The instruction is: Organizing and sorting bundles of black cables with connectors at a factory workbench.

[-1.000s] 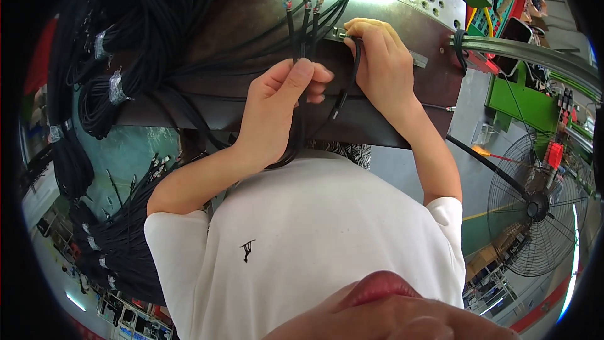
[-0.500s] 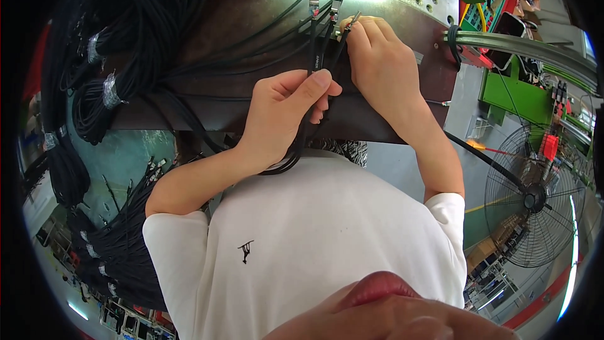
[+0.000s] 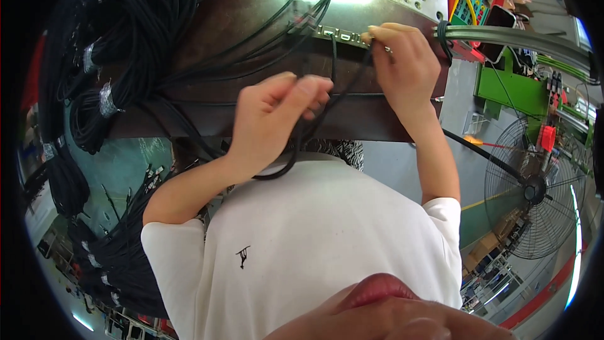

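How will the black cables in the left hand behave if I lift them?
The black cables are probably flexible but a bit springy, as they hang below the left hand in a smooth, rounded loop. They look fairly light, being slim and held between thumb and fingers. Their upper ends are blurred, so how fragile those are I can't tell.

Black cables [image 3: 289, 165], dark brown table [image 3: 221, 24]

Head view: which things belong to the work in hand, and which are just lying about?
In use:
- left hand, closed on black cables, their ends blurred
- right hand, pinching another cable
- socket strip, at the right hand's fingertips

Apparently just about:
- tied cable bundles, on the table's left
- fan
- green metal frame
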`<action>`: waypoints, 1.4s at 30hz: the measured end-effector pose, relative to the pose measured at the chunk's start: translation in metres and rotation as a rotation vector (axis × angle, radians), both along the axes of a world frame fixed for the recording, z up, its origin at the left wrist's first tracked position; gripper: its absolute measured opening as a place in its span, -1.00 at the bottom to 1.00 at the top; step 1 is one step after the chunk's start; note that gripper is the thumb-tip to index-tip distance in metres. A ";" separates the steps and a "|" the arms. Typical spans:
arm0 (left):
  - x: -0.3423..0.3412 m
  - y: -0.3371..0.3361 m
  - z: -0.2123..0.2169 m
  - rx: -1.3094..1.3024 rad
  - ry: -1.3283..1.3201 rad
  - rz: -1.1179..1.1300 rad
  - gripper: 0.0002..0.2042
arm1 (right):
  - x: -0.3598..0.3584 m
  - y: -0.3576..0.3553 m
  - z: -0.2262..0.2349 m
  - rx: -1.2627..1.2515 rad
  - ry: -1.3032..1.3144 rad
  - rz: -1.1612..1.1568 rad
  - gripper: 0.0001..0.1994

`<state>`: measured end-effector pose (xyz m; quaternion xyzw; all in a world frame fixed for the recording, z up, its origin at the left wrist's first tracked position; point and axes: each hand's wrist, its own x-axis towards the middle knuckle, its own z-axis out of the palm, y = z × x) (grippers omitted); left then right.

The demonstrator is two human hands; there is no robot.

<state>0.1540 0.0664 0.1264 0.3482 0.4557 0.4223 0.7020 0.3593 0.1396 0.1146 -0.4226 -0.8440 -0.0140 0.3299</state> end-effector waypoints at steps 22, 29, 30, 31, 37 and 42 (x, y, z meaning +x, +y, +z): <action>-0.002 0.019 0.031 0.205 0.289 -0.410 -0.68 | 0.028 -0.001 -0.009 -0.076 0.256 0.013 -0.76; 0.013 0.032 0.029 -0.010 0.317 -0.618 -0.64 | 0.028 -0.004 -0.002 -0.383 0.191 -0.022 -0.85; 0.014 0.033 0.028 -0.035 0.286 -0.614 -0.63 | 0.027 -0.001 -0.006 -0.332 0.173 -0.005 -0.86; 0.015 0.035 0.028 -0.033 0.286 -0.619 -0.63 | 0.026 -0.002 -0.005 -0.304 0.117 -0.015 -0.86; 0.016 0.044 0.026 -0.081 0.224 -0.671 -0.59 | 0.032 0.001 -0.021 -0.406 0.413 0.039 -0.84; 0.019 0.047 0.025 -0.103 0.207 -0.667 -0.57 | 0.026 0.001 -0.017 -0.292 0.154 -0.039 -0.87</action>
